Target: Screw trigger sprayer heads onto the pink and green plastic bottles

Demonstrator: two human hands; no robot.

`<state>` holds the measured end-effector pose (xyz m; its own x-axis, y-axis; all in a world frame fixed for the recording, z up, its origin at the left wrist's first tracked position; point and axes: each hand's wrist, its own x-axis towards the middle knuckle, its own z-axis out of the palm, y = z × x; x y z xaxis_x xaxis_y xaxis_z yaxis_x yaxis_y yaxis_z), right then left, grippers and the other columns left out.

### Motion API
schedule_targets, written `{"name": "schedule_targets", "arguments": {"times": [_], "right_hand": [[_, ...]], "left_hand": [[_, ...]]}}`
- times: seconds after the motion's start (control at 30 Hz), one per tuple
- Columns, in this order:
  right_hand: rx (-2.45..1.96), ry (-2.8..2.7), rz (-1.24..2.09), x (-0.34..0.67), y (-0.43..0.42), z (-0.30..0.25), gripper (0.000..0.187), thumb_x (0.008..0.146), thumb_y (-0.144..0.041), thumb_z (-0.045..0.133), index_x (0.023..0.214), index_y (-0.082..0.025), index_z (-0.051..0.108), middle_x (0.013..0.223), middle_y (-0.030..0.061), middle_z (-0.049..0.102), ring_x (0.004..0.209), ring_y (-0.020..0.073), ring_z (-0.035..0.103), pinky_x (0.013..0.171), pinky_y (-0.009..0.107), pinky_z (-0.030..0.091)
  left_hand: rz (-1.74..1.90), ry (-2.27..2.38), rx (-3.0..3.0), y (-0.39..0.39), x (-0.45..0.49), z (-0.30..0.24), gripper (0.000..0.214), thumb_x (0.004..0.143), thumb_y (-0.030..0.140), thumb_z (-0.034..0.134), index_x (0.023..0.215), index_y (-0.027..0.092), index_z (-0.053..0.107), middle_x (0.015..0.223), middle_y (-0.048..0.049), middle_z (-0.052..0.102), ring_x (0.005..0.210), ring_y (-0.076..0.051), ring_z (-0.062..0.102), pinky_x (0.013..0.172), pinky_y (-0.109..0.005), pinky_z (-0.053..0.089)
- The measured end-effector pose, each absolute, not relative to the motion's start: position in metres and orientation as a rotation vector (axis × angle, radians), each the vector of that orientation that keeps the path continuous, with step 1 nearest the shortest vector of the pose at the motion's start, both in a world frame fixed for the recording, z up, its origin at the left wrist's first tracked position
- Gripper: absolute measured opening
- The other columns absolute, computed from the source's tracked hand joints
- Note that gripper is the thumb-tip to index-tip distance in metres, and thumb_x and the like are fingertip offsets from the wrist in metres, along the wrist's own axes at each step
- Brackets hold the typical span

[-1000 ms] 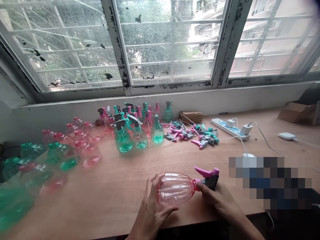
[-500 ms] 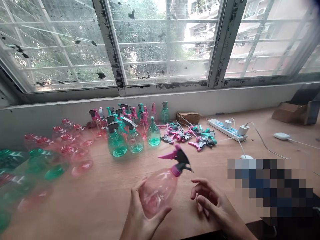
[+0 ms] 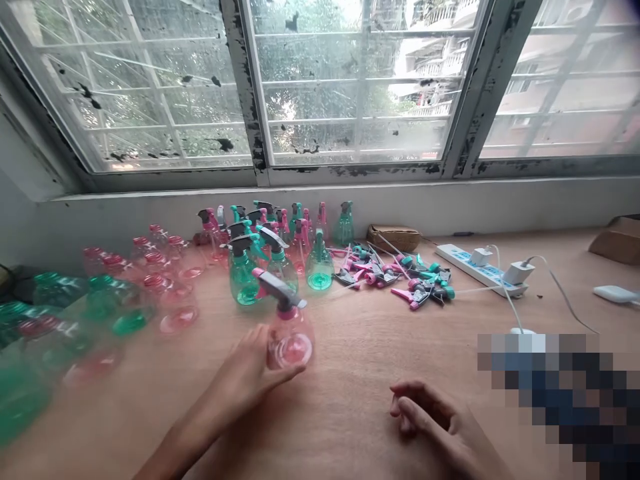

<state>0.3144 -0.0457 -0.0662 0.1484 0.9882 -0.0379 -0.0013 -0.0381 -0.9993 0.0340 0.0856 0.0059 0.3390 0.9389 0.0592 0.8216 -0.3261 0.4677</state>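
Observation:
My left hand (image 3: 247, 373) grips a clear pink spray bottle (image 3: 289, 337) with a pink and grey trigger head, holding it upright over the wooden table (image 3: 350, 373), just in front of a group of finished bottles (image 3: 270, 250). My right hand (image 3: 430, 417) rests low on the table at the front right, holding nothing, its fingers loosely curled. A pile of loose pink and teal trigger heads (image 3: 400, 273) lies behind it.
Headless pink bottles (image 3: 165, 280) and green bottles (image 3: 60, 313) crowd the table's left side. A white power strip (image 3: 480, 267) with chargers and cables lies at the back right, near a small basket (image 3: 395, 237). A window wall runs behind.
The pink bottle went from lying sideways in both hands to upright. My left hand carried it forward and left toward the finished bottles. My right hand let go and dropped to the table.

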Motion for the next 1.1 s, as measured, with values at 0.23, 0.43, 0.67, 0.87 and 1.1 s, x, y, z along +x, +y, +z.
{"name": "schedule_targets", "arguments": {"times": [0.23,0.43,0.67,0.87,1.1], "right_hand": [[-1.291,-1.153,1.065,0.314,-0.045,-0.069,0.035,0.086,-0.056,0.067,0.094,-0.022,0.074,0.073,0.0033,0.074,0.068,0.0218,0.068,0.067,0.031,0.053],[-1.300,-1.195,1.062,0.314,-0.046,-0.065,0.035,0.087,-0.055,0.065,0.094,-0.021,0.073,0.075,0.0036,0.074,0.069,0.0222,0.067,0.068,0.031,0.053],[-1.324,-1.241,1.039,0.312,-0.050,-0.057,0.033,0.088,-0.053,0.064,0.094,-0.022,0.072,0.074,0.0019,0.072,0.071,0.0218,0.066,0.069,0.030,0.052],[-1.335,-1.263,1.029,0.312,-0.050,-0.059,0.035,0.090,-0.055,0.061,0.095,-0.022,0.071,0.074,0.0014,0.071,0.071,0.0212,0.066,0.069,0.030,0.051],[-1.373,-1.328,1.023,0.315,-0.049,-0.061,0.034,0.092,-0.054,0.058,0.098,-0.023,0.069,0.078,0.0015,0.071,0.074,0.0213,0.066,0.071,0.030,0.052]], "left_hand": [[0.255,1.645,2.402,0.135,0.079,0.007,0.061,0.083,0.073,0.052,0.105,0.016,0.061,0.094,-0.0100,0.072,0.083,-0.032,0.070,0.063,-0.034,0.048],[0.106,1.807,2.429,0.156,0.107,0.011,0.035,0.097,0.040,0.059,0.121,0.016,0.060,0.116,-0.0087,0.067,0.097,-0.024,0.068,0.084,-0.043,0.056],[-0.020,1.905,2.460,0.164,0.116,0.019,0.031,0.096,0.031,0.061,0.124,0.018,0.060,0.125,-0.0092,0.064,0.104,-0.024,0.067,0.087,-0.045,0.057],[0.076,1.848,2.563,0.144,0.088,0.009,0.031,0.096,0.032,0.062,0.123,0.016,0.060,0.122,-0.0094,0.065,0.101,-0.024,0.067,0.084,-0.043,0.058],[0.786,1.861,2.723,0.125,-0.022,0.041,0.032,0.104,0.018,0.030,0.118,0.019,0.058,0.122,-0.0093,0.066,0.107,-0.022,0.065,0.088,-0.037,0.055]]}}
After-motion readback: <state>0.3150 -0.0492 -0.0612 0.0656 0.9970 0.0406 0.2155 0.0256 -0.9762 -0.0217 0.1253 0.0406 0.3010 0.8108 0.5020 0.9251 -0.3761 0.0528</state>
